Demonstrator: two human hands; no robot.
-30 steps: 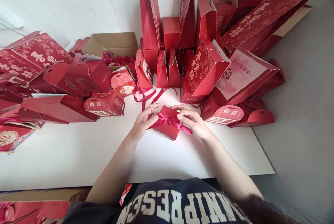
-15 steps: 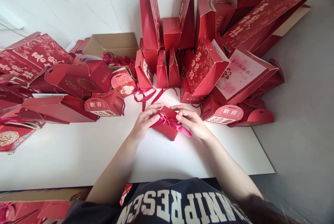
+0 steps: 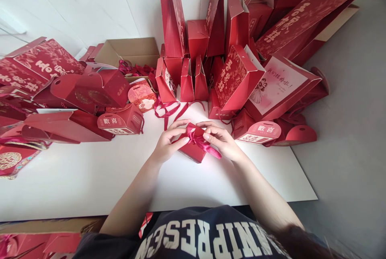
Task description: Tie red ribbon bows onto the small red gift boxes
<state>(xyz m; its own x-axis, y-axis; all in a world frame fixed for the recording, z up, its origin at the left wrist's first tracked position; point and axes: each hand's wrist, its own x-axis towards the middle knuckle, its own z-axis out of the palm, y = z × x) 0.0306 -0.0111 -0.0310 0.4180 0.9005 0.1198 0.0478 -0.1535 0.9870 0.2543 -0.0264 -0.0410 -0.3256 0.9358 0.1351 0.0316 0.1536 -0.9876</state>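
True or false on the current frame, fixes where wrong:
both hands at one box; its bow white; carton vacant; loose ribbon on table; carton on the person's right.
1. The left hand and right hand are both at the small red box. True.
2. The bow on it is white. False: it is deep pink.
3. The cardboard carton is vacant. False: red ribbons lie inside.
4. Loose ribbon lies on the table. True.
5. The carton is on the person's right. False: left.

Table (image 3: 75, 182), white, plain top; clock centred before the wearer, who is at 6. Directly upon it: red ribbon (image 3: 173, 112), loose, between 11 and 12; red boxes (image 3: 120, 120), grouped, 9 to 11; red bags (image 3: 188, 80), upright, near 12.
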